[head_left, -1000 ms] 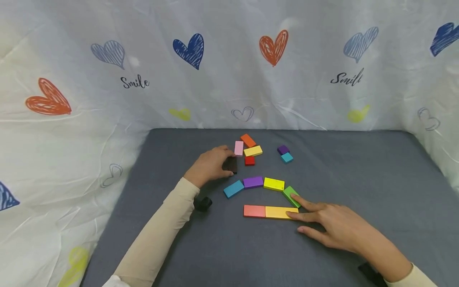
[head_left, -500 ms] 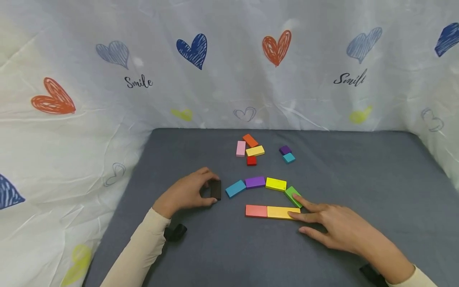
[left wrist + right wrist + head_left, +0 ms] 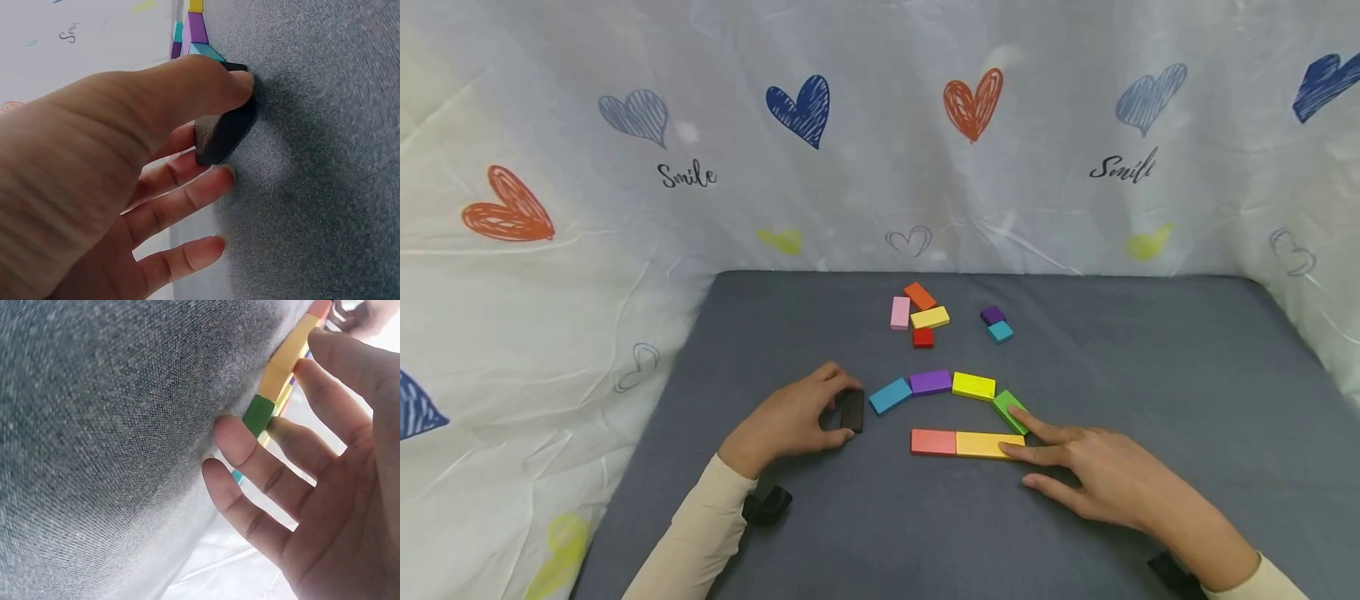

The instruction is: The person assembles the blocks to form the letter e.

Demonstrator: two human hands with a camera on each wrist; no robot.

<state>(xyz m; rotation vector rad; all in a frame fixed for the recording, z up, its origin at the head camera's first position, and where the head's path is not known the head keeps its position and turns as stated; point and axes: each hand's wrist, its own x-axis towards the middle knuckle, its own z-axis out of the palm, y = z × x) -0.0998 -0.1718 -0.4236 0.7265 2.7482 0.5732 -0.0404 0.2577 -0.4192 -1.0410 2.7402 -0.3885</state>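
My left hand pinches a black block between thumb and fingers, just left of a blue block. In the left wrist view the thumb crosses part of that black block. From the blue block, a purple block, a yellow block and a green block continue a curved row. Below this row, a coral block and a yellow-orange block lie end to end. My right hand, fingers extended, touches the green block and the right end of the yellow-orange one.
Farther back lie an orange block, a pink block, a pale yellow block and a red block. To their right, a dark purple block touches a teal block. A heart-printed white sheet hangs behind the grey surface.
My left hand has carried the black block from beside the back cluster toward me and leftward, to the curved row's left end, then slightly nearer me. The right hand stays in place.
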